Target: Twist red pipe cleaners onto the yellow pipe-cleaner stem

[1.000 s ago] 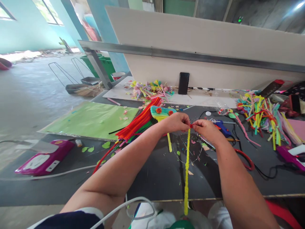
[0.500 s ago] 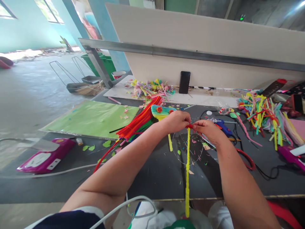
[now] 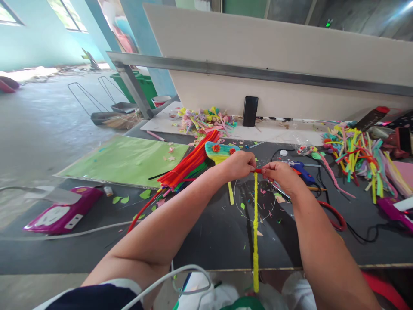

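Observation:
My left hand (image 3: pixel 239 165) and my right hand (image 3: pixel 280 176) meet above the dark table (image 3: pixel 206 241). Both pinch a short red pipe cleaner (image 3: pixel 257 171) at the top of a long yellow fuzzy stem (image 3: pixel 255 228). The stem hangs straight down past the table's front edge toward my lap. Just behind my left hand lies a blue and yellow fuzzy piece (image 3: pixel 219 153) with small orange flowers on it. A bundle of red, orange and green pipe cleaners (image 3: pixel 187 165) lies to the left of it.
A blue glue gun (image 3: pixel 301 172) lies right of my hands, beside a red ring (image 3: pixel 335 217) and a black cable. Cut colourful pipe cleaners (image 3: pixel 358 159) are heaped at right and at the back (image 3: pixel 204 120). A green sheet (image 3: pixel 125 161), a pink power strip (image 3: pixel 61 213) and a phone (image 3: pixel 250 111) stand further off.
Both hands stay pinched at the stem's top and shift only slightly; the fingers work the red piece. The yellow stem hangs much as before.

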Demonstrator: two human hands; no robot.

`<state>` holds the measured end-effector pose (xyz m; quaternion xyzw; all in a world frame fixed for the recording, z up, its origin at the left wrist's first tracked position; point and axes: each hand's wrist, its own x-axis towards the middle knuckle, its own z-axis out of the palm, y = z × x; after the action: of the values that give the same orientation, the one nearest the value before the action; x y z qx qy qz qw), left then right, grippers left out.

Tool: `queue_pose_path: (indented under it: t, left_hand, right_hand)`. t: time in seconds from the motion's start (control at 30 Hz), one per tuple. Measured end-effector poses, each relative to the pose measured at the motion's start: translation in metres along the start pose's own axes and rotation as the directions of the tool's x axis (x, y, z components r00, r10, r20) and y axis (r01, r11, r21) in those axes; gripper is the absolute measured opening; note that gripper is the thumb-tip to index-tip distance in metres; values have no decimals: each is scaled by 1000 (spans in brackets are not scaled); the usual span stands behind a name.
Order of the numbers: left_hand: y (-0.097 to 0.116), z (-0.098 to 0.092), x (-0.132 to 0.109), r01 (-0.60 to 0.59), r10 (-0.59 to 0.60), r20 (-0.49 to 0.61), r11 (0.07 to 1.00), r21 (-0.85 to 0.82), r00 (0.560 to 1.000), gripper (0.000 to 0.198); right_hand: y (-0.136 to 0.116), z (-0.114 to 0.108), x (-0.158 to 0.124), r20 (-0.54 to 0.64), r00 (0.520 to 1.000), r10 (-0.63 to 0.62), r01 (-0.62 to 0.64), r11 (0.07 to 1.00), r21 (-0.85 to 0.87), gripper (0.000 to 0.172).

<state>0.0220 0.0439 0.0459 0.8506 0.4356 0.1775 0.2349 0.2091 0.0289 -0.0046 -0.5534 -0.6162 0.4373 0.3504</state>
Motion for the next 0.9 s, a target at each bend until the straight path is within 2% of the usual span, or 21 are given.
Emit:
queue_pose_path:
  t: [0.1, 0.3, 0.47, 0.63, 0.9]
  left_hand:
    - [-3, 4, 2, 2, -2, -2, 999, 32, 1000, 9]
    - [-10, 16, 5, -66, 77, -62, 984, 167, 995, 10]
    - [-8, 21, 3, -48, 73, -90, 966, 255, 993, 9]
    - [-4, 21, 2, -59, 91, -105, 961, 271, 990, 11]
    - [1, 21, 2, -98, 121, -97, 972, 211, 988, 10]
  right_hand:
    - [2, 0, 2, -4, 1000, 4, -4, 1000, 19, 20]
    - [7, 1, 5, -34, 999, 1, 0, 999, 41, 20]
    - [4, -1, 3, -38, 999, -16, 16, 1000, 3, 21]
    - [-1, -2, 0, 41, 999, -18, 16, 998, 66, 29]
    - [1, 0, 0, 6, 1000, -7, 7, 1000, 3, 29]
